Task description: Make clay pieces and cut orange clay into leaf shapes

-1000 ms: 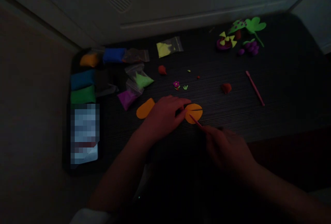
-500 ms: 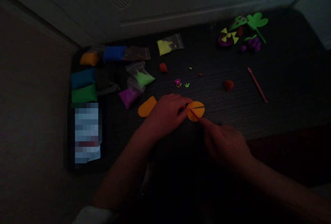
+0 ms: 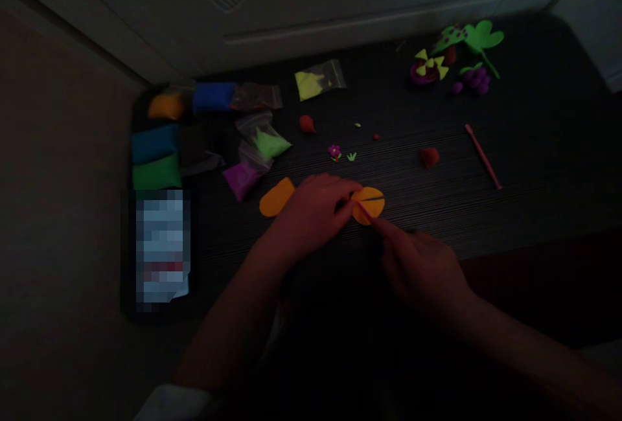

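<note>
On the dark tabletop lies a flat orange clay oval [image 3: 376,209] with a narrow slit running in from its right side. The thumb and fingertips of my left hand [image 3: 315,208] hold its left edge against the table. My right hand [image 3: 425,265] grips a slim pink modelling tool [image 3: 366,213] like a pen, its tip pressed on the oval near my left thumb. A second orange clay piece [image 3: 276,198], longer in shape, sits partly hidden behind my left hand. A small purple clay flower [image 3: 334,150] and a tiny green clay sprig [image 3: 352,157] are just beyond.
Bags of coloured clay, including a blue one [image 3: 214,96], cover the left side beside a tablet-like screen [image 3: 162,246]. Red clay lumps [image 3: 429,157] and another pink tool [image 3: 483,157] lie to the right. Purple clay grapes [image 3: 476,79] and other clay figures stand at the back right.
The view has shifted slightly. My right hand and the tool's tip have moved a little over the orange oval; my left hand keeps its hold.
</note>
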Motion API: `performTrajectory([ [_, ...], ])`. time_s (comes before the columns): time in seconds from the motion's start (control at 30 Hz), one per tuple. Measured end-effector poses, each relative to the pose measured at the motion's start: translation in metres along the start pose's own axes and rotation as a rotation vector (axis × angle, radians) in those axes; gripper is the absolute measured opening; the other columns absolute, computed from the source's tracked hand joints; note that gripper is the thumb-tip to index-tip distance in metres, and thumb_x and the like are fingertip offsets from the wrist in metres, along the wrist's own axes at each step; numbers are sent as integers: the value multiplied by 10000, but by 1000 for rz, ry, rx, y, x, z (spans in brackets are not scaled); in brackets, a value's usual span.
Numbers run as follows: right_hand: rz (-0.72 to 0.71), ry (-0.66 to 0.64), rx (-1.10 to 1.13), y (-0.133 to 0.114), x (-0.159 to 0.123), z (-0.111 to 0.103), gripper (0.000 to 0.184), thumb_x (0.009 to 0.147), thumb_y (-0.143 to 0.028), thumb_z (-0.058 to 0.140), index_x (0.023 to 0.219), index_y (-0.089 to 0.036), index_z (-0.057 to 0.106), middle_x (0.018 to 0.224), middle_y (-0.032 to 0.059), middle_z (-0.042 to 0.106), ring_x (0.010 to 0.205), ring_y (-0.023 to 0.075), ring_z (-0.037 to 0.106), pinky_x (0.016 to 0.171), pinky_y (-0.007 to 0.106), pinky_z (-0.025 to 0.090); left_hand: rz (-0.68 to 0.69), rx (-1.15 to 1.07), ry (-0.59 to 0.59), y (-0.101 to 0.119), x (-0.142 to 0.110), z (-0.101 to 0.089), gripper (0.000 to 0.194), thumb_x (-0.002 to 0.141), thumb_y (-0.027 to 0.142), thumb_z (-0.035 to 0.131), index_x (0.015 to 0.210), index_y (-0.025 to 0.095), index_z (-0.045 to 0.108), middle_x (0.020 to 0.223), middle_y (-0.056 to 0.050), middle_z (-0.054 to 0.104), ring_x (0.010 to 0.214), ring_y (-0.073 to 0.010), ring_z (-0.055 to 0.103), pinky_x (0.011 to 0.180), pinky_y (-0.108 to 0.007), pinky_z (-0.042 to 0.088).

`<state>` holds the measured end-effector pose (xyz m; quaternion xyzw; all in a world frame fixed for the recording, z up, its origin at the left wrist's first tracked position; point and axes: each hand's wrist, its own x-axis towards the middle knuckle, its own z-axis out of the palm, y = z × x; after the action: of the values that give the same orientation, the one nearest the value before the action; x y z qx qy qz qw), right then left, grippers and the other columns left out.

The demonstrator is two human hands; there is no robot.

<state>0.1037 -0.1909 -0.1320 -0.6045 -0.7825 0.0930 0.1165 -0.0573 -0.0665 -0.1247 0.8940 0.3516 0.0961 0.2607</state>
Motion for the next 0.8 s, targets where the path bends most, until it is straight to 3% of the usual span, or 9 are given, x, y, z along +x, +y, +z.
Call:
performTrajectory([
  [0.33, -1, -37, -9, -3, -6, -5, 434, 847, -149, 379, 1269, -64, 437, 656, 40, 654, 530, 151, 560, 547, 275, 411, -38, -139, -24, 3, -3, -6, 259, 880, 291, 462, 1066, 209, 621, 1054, 0, 684, 916, -151, 625, 812, -301, 468],
  [0.8, -2, -54, -16, -4, -10, -6, 414, 839, -139, 404, 1244, -84, 465, 734, 46, 679, 581, 160, 596, 560, 288, 434, -38, -177, -49, 4, -4, -8, 271, 882, 258, 448, 1086, 203, 619, 1078, 7, 683, 947, -137, 632, 845, -272, 477],
])
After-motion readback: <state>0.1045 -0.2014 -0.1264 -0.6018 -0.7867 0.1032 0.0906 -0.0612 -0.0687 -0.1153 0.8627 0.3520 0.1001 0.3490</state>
